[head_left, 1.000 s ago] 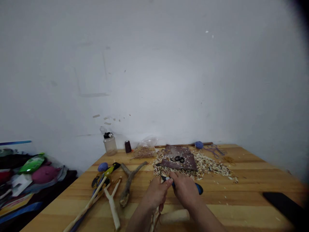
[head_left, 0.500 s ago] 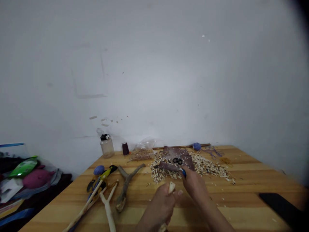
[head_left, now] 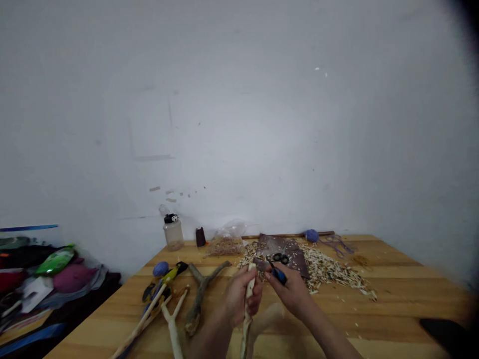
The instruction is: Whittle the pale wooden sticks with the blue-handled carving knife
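Note:
My left hand [head_left: 238, 295] is closed around a pale peeled stick [head_left: 246, 319], holding it almost upright over the wooden table [head_left: 389, 294]. My right hand [head_left: 290, 289] is closed on a knife with a blue handle [head_left: 278, 273], its tip close to the top of the stick. Just behind both hands lies a heap of pale wood shavings [head_left: 329, 267] on and around a brown sheet [head_left: 286, 249] with small black scissors [head_left: 280, 258].
To the left lie a dark forked branch [head_left: 200, 291], a pale forked stick [head_left: 172, 321], a yellow-and-black tool [head_left: 170, 274] and a blue ball [head_left: 160, 269]. At the wall stand a plastic jar [head_left: 172, 232], a dark spool [head_left: 200, 237] and a clear bag [head_left: 226, 239]. A black slab [head_left: 447, 333] lies far right.
My left hand has raised the stick more upright. My right hand with the knife swept forward toward the shavings, then came back to the stick's top.

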`<state>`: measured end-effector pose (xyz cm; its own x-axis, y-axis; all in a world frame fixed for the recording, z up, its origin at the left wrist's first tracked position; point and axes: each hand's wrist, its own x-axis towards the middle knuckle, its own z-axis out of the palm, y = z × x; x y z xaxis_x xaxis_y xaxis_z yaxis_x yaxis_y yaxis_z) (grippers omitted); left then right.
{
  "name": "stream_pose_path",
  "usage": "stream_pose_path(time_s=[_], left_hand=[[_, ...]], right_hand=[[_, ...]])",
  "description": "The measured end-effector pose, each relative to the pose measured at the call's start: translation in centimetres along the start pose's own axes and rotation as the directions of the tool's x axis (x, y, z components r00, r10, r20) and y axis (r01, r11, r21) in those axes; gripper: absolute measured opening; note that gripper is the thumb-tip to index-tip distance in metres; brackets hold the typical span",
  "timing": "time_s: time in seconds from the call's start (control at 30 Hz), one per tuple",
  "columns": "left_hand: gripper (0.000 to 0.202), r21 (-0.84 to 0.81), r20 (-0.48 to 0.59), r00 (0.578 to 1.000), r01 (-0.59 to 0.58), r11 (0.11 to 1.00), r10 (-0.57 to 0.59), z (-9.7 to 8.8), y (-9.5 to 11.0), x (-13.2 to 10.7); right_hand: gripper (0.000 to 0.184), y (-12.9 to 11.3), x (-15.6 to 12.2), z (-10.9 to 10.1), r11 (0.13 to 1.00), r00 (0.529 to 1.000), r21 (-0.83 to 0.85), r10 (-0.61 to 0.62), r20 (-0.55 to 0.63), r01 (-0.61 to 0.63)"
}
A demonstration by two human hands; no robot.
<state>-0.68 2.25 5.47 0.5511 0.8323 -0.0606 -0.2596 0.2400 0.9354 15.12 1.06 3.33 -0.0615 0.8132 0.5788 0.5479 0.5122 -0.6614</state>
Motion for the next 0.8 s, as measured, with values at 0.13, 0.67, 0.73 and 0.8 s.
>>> stream_pose_path(time_s=[0.13, 0.67, 0.73, 0.8], left_hand=[[0.034, 0.151, 0.010, 0.977, -0.214, 0.965, 0.215, 0.5, 2.2, 2.2], [0.038, 0.460, -0.016, 0.922, -0.337, 0.822, 0.387, 2.1, 1.6, 4.0], [0.037, 0.452, -0.001, 0.931, -0.325, 0.831, 0.365, 1.9, 1.7, 3.7], [0.037, 0.444, 0.019, 0.936, -0.323, 0.836, 0.351, 1.7, 1.8, 3.3]], right_hand=[[0.027, -1.1, 2.6, -1.8, 0.999, 0.999, -0.024, -0.043, 0.020, 0.043], [0.030, 1.8, 3.4, -3.7, 0.837, 0.996, -0.542, -0.085, 0.005, 0.074], [0.032, 1.2, 3.2, -3.8, 0.807, 0.993, -0.582, -0.112, 0.022, 0.104], [0.033, 0.5, 2.9, -3.8, 0.772, 0.989, -0.620, -0.140, 0.049, 0.140]])
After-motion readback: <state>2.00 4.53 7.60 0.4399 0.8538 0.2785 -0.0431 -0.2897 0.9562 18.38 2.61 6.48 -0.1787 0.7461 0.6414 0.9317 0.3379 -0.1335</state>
